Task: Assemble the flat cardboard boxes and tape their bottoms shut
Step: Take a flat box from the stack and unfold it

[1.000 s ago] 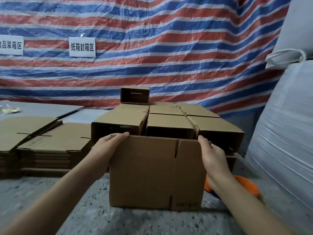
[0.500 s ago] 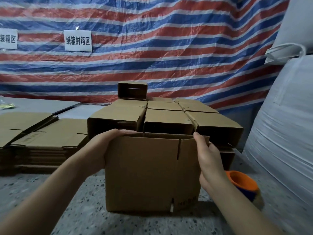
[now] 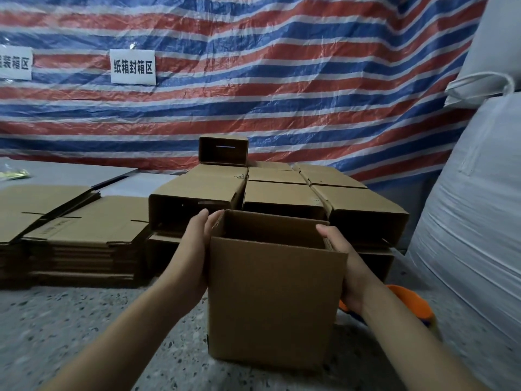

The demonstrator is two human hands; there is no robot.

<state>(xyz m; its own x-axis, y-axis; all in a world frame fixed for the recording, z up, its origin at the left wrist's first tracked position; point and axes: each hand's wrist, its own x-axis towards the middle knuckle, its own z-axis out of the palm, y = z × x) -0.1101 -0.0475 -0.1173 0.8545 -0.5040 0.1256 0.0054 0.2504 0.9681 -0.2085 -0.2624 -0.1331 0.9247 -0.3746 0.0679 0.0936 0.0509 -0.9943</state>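
Observation:
A brown cardboard box (image 3: 276, 300) stands upright on the speckled floor in front of me, squared into a rectangle with its top open. My left hand (image 3: 194, 249) lies flat against its left wall, fingers straight and pointing up. My right hand (image 3: 349, 266) presses against the right wall, one fingertip showing at the upper rim; the rest of its fingers are hidden behind the box. An orange tape dispenser (image 3: 408, 300) lies on the floor just right of my right wrist.
Several assembled boxes (image 3: 282, 193) lie stacked on their sides right behind the held box. Stacks of flat cardboard (image 3: 84, 221) sit to the left. A large white sack (image 3: 473, 221) fills the right side. A striped tarp (image 3: 253, 80) hangs behind.
The flat-looking box has been squared open, with its open top now showing. Both hands slid from its upper corners down onto its left and right walls.

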